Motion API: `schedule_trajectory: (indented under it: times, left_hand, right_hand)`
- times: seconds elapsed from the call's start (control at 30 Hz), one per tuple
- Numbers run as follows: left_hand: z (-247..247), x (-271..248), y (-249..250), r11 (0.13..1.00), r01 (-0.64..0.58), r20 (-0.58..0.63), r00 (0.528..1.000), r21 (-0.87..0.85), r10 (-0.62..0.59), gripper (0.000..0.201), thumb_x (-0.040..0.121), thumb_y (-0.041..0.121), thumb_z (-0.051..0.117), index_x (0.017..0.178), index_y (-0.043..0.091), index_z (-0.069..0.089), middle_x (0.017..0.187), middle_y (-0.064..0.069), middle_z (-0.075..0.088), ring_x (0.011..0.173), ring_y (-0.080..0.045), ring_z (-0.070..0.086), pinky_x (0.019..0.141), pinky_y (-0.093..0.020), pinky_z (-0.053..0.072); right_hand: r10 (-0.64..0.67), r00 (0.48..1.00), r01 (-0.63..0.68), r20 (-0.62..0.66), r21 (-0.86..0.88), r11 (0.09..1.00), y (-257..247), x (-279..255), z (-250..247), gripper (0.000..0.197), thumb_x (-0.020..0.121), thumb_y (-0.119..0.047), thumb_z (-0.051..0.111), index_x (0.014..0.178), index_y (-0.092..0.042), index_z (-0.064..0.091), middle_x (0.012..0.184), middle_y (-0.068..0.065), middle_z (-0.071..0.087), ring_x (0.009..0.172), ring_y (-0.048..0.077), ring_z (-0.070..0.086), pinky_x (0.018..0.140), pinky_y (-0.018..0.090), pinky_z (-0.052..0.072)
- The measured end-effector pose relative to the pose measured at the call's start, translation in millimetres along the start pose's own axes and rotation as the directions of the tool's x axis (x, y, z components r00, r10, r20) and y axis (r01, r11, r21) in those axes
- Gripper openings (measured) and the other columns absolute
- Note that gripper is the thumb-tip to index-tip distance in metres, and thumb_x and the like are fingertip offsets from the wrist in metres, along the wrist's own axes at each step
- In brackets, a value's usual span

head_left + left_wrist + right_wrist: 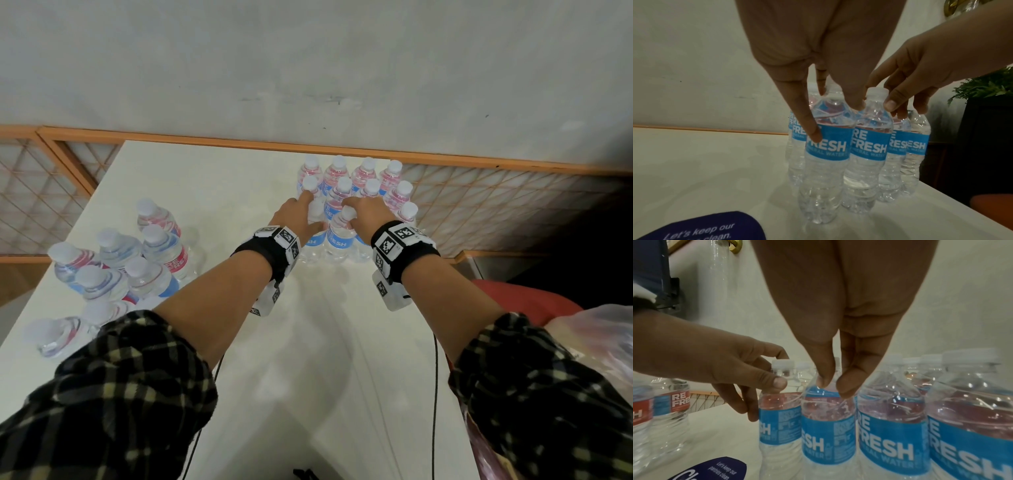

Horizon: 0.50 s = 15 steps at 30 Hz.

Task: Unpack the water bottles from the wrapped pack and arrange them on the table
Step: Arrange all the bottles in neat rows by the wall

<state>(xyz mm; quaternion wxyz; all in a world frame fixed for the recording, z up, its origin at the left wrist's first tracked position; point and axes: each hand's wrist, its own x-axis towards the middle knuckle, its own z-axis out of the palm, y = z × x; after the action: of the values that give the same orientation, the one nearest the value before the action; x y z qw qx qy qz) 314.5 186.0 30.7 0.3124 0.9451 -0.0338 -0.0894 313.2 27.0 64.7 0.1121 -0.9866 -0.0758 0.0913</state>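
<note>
A tight block of clear water bottles (356, 185) with white caps and blue labels stands at the table's far right. My left hand (305, 209) grips the front-left bottle (826, 146) at its neck, thumb down on the label. My right hand (356, 212) pinches the neck of the bottle beside it (828, 426) between thumb and fingers. Both bottles stand upright on the table. Shiny creases cross the bottles' shoulders; I cannot tell whether that is wrap. A looser group of bottles (120, 263), some red-labelled, stands at the left.
The white table (205, 178) meets an orange-framed lattice rail (479, 205) and a wall behind. A red seat (524, 298) and a plastic bag (599, 342) lie at the right. A dark blue sticker (715, 227) is on the table near me.
</note>
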Motion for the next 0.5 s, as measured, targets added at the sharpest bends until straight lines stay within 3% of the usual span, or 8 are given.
schedule_trajectory:
  times: [0.07, 0.2, 0.3, 0.43, 0.5]
  left_hand:
    - [-0.2, -1.9, -3.4, 0.999, -0.026, 0.036, 0.999, 0.023, 0.025, 0.069, 0.082, 0.032, 0.068, 0.140, 0.024, 0.032, 0.121, -0.016, 0.052, 0.112, -0.034, 0.052, 0.089, -0.037, 0.042]
    - [-2.7, -0.5, -6.8, 0.998, -0.037, 0.073, 0.997, 0.060, 0.033, 0.072, 0.082, 0.025, 0.069, 0.143, 0.023, 0.030, 0.124, -0.017, 0.050, 0.117, -0.035, 0.048, 0.094, -0.038, 0.040]
    - [-1.2, -1.0, -4.0, 0.999, -0.032, 0.061, 0.998, 0.038, 0.030, 0.070, 0.082, 0.024, 0.070, 0.141, 0.022, 0.033, 0.122, -0.018, 0.051, 0.115, -0.036, 0.050, 0.092, -0.037, 0.041]
    - [-0.1, 0.2, -2.3, 0.999, -0.025, 0.048, 0.999, 0.033, 0.023, 0.070, 0.082, 0.024, 0.070, 0.140, 0.022, 0.033, 0.122, -0.018, 0.052, 0.115, -0.036, 0.051, 0.091, -0.037, 0.042]
    - [-0.6, 0.1, -3.9, 0.999, -0.025, 0.046, 0.999, 0.039, 0.023, 0.071, 0.081, 0.026, 0.071, 0.140, 0.023, 0.032, 0.122, -0.017, 0.051, 0.113, -0.036, 0.052, 0.089, -0.037, 0.043]
  right_hand:
    - [-0.014, 1.000, 0.014, -0.018, 0.000, 1.000, 1.6, 1.4, 2.4, 0.026, 0.091, 0.000, 0.039, 0.099, -0.019, 0.053, 0.087, 0.010, 0.048, 0.081, 0.022, 0.042, 0.071, 0.030, 0.032]
    - [-0.004, 1.000, 0.004, -0.017, 0.006, 1.000, 0.3, 3.7, -0.1, 0.027, 0.092, -0.003, 0.040, 0.113, -0.005, 0.058, 0.104, 0.020, 0.061, 0.090, 0.031, 0.055, 0.073, 0.031, 0.036]
    - [0.015, 0.999, -0.014, -0.030, 0.029, 0.999, 0.1, 2.9, 0.5, 0.031, 0.092, -0.002, 0.039, 0.118, -0.005, 0.056, 0.109, 0.022, 0.061, 0.085, 0.027, 0.050, 0.073, 0.031, 0.037]
    - [0.044, 0.999, -0.042, -0.026, 0.054, 0.998, 0.0, -1.4, 3.2, 0.045, 0.094, -0.005, 0.041, 0.138, -0.014, 0.044, 0.126, 0.020, 0.056, 0.112, 0.035, 0.055, 0.091, 0.038, 0.045]
    - [0.057, 0.998, -0.054, -0.035, 0.083, 0.995, 1.7, -4.6, 0.8, 0.051, 0.092, -0.004, 0.046, 0.142, -0.015, 0.038, 0.126, 0.019, 0.055, 0.114, 0.035, 0.054, 0.091, 0.038, 0.044]
